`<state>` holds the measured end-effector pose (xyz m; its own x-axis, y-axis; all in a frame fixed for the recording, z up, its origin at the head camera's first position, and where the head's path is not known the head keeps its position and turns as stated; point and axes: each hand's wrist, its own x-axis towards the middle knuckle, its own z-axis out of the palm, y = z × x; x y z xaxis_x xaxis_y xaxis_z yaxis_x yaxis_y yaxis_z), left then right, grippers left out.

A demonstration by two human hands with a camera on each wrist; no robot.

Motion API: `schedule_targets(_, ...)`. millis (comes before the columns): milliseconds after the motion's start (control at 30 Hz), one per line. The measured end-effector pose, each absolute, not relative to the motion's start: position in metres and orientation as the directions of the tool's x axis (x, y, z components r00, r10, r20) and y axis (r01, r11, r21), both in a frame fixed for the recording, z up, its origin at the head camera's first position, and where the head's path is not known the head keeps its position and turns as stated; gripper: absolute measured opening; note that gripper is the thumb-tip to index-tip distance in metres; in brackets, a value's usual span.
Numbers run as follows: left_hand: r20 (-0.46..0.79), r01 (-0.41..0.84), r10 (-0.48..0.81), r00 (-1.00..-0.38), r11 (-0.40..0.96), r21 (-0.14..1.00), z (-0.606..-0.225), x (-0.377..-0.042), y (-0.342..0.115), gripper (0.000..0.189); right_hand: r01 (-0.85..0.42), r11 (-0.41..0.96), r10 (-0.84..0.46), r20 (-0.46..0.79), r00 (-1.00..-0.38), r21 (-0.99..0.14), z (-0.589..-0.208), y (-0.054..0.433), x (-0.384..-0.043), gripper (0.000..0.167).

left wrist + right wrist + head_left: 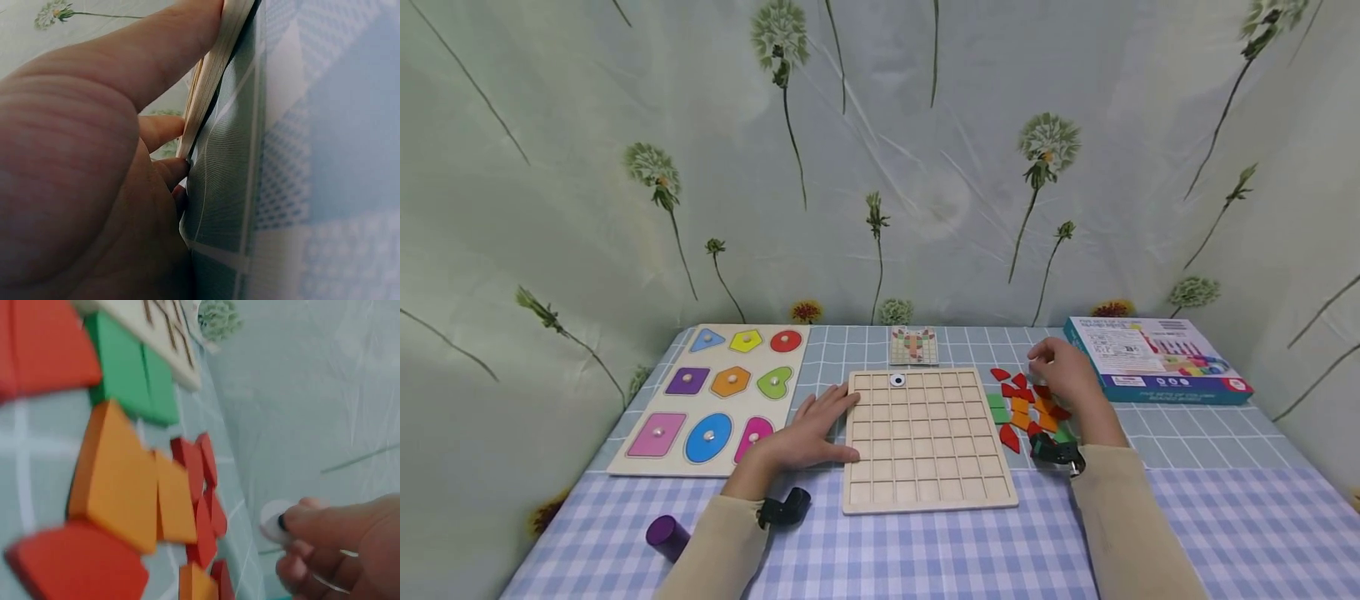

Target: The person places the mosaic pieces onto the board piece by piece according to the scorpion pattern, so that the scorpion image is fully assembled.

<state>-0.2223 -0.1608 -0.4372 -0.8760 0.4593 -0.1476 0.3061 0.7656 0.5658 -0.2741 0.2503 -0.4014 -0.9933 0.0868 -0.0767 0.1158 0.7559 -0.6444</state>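
In the head view a square wooden grid board (928, 442) lies in front of me. A round white eye piece with a dark centre (897, 380) sits near its top left. My left hand (812, 433) rests against the board's left edge, fingers stretched out, with fingertips touching the rim in the left wrist view. Raised above the coloured pieces at the right, my right hand (1066, 371) pinches a white disc with a black spot (269, 530) between thumb and fingers. Below it lie red pieces (81, 565), orange pieces (119, 487) and green pieces (125, 378).
A small pattern card (913, 346) lies behind the board. A shape puzzle with knobs (655, 400) is on the left, and a purple cylinder (667, 537) stands near my left forearm. At the back right lies a flat box (1157, 358). A dandelion-print curtain (955, 167) hangs behind.
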Motion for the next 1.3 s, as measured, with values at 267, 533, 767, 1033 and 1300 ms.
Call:
schedule_targets(267, -0.141, 0.312, 0.460, -0.877, 0.767, 0.561, -0.437, -0.221, -0.160, 0.092, -0.028, 0.746, 0.008, 0.051, -0.999, -0.665, -0.399, 0.226, -0.277, 0.027)
schedule_targets(533, -0.138, 0.315, 0.462, -0.876, 0.765, 0.562, -0.437, -0.221, -0.160, 0.092, -0.113, 0.702, -0.032, 0.127, -0.991, -0.704, -0.400, 0.203, -0.278, 0.021)
schedule_targets(767, -0.132, 0.316, 0.467, -0.874, 0.755, 0.575, -0.438, -0.221, -0.160, 0.092, -0.124, 0.641, -0.061, 0.111, -0.992, -0.758, -0.404, 0.187, -0.281, 0.018)
schedule_targets(1033, -0.129, 0.322, 0.477, -0.870, 0.745, 0.584, -0.438, -0.222, -0.161, 0.093, -0.156, 0.621, -0.144, 0.084, -0.986, -0.768, -0.410, 0.167, -0.280, 0.023)
schedule_targets(1300, -0.134, 0.321, 0.476, -0.869, 0.750, 0.579, -0.437, -0.222, -0.162, 0.092, -0.095, 0.583, -0.140, 0.016, -0.990, -0.807, -0.412, 0.148, -0.277, 0.019)
